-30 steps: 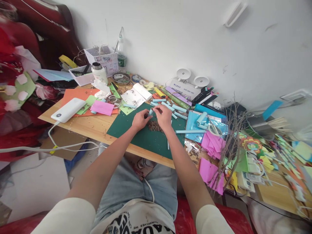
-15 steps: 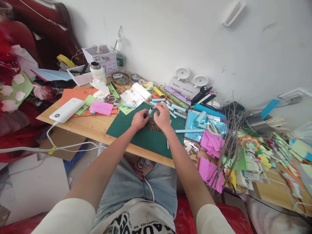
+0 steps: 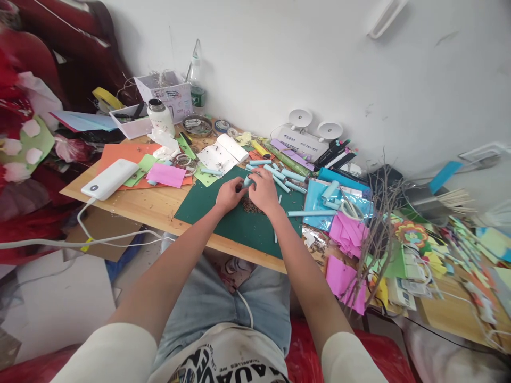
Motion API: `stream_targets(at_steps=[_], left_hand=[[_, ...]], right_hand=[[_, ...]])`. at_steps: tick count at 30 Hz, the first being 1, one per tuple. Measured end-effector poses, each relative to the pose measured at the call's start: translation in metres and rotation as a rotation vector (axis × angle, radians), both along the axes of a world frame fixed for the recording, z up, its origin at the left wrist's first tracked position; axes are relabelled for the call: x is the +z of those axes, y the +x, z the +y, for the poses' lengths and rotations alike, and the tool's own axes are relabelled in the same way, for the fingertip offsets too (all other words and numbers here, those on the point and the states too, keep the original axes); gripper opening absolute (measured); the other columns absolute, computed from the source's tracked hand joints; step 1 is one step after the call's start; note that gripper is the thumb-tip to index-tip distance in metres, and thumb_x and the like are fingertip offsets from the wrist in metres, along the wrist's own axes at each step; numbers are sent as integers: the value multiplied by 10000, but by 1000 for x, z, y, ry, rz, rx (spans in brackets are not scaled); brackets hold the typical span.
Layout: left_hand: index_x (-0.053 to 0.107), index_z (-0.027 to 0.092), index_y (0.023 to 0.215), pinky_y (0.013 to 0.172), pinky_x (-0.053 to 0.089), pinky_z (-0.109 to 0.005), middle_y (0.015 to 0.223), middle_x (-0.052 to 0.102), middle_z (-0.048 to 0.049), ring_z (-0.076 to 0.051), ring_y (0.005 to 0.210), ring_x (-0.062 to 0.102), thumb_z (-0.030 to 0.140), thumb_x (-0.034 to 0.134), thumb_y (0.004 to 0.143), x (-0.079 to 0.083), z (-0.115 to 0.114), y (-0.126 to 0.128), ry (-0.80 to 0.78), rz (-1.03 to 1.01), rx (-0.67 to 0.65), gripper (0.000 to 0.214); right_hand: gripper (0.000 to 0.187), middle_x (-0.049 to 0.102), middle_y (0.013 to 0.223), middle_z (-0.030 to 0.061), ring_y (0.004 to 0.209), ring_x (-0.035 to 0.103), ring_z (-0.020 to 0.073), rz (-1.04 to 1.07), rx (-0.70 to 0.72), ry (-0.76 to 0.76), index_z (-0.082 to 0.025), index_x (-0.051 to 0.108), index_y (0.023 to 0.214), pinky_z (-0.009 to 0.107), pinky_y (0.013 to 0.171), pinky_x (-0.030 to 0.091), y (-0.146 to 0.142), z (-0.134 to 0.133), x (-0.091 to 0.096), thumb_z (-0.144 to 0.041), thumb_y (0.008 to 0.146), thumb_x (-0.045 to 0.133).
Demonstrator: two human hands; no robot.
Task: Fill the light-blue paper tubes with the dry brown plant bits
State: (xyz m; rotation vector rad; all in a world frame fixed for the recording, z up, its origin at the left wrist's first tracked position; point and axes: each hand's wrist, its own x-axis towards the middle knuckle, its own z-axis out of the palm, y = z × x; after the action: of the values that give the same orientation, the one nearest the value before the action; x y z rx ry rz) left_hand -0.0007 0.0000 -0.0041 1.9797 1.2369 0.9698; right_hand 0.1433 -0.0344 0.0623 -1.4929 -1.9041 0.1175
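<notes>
Your left hand (image 3: 230, 195) pinches a short, pale-blue tube (image 3: 247, 181) above coarse brown crumbs (image 3: 251, 206) heaped on a flat green mat (image 3: 213, 205). Your right hand (image 3: 263, 190) curls at its rim; whether it grips is unclear. Slim blue rolls (image 3: 295, 186) lie beyond, on the wooden worktop (image 3: 149, 210).

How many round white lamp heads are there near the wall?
2: the left lamp head and, slightly lower, the right lamp head, both above the white box. None seems hidden.
</notes>
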Motion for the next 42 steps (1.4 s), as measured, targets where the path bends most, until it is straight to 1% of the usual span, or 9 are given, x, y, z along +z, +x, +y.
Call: stream_targets(at_steps=[4, 7, 12, 16, 21, 25, 33, 39, 42], left_hand=[[636, 245, 975, 754, 499, -295, 887, 712, -26, -195, 815, 644, 392, 613, 821, 1, 0, 0, -9, 3, 2, 214], [637, 246, 962, 743, 497, -293, 872, 711, -20, -193, 808, 646, 383, 616, 826, 0, 0, 1, 9, -1, 3, 194], [633, 244, 966, 725, 496, -289, 866, 712, -18, -193, 801, 648, 368, 620, 825, -1, 1, 0, 10, -14, -8, 189], [635, 242, 968, 744, 501, -292, 877, 714, -21, -192, 807, 646, 374, 620, 823, 1, -1, 0, -5, -14, 2, 197], [640, 234, 961, 746, 498, -290, 870, 712, -27, -192, 812, 644, 384, 612, 826, 3, -2, 0, -12, -17, -5, 204], [637, 236, 953, 748, 495, -295, 888, 715, -28, -197, 818, 647, 391, 620, 823, 3, -1, 0, -14, 0, 3, 203], [628, 247, 950, 716, 490, -299, 893, 713, -28, -203, 809, 650, 397, 609, 836, 7, -3, 0, -31, 0, -4, 189], [627, 240, 963, 725, 491, -298, 890, 712, -31, -200, 809, 649, 397, 604, 840, 4, -1, -1, -4, -1, 0, 200], [628, 241, 964, 733, 490, -292, 883, 713, -24, -193, 808, 648, 366, 606, 837, 3, -1, -1, -1, -6, -7, 180]], right_hand=[[309, 651, 1048, 106, 1019, 593, 252, 235, -139, 85, -203, 656, 962, 433, 951, 483, 8, 3, 6, -119, 775, 424], [347, 694, 1000, 99, 932, 640, 247, 391, -243, -20, -187, 665, 1024, 430, 883, 518, 13, 7, -1, -156, 753, 451], [338, 737, 943, 56, 892, 681, 231, 669, -162, -321, -186, 714, 963, 407, 790, 562, 5, 12, -21, -194, 730, 470], [388, 732, 1020, 51, 951, 679, 214, 748, -123, -243, -184, 702, 1001, 398, 835, 561, -2, 8, -15, -178, 721, 433], [385, 729, 1029, 61, 991, 671, 215, 520, -50, -81, -192, 692, 1013, 391, 929, 520, -1, -1, 0, -149, 759, 407], [355, 715, 1055, 104, 969, 662, 229, 332, -258, -37, -166, 679, 1049, 365, 891, 517, 15, -3, 8, -190, 839, 394], [279, 678, 995, 215, 940, 670, 330, -305, -650, -781, -108, 697, 962, 403, 795, 519, 50, -33, -1, -330, 853, 567], [297, 650, 1147, 138, 1068, 621, 249, -331, -319, -447, -151, 655, 1143, 332, 929, 464, 39, -19, -19, -245, 911, 495], [296, 646, 1163, 144, 1059, 616, 241, -348, -181, -431, -145, 666, 1145, 308, 918, 452, 28, 7, -24, -243, 916, 505]])
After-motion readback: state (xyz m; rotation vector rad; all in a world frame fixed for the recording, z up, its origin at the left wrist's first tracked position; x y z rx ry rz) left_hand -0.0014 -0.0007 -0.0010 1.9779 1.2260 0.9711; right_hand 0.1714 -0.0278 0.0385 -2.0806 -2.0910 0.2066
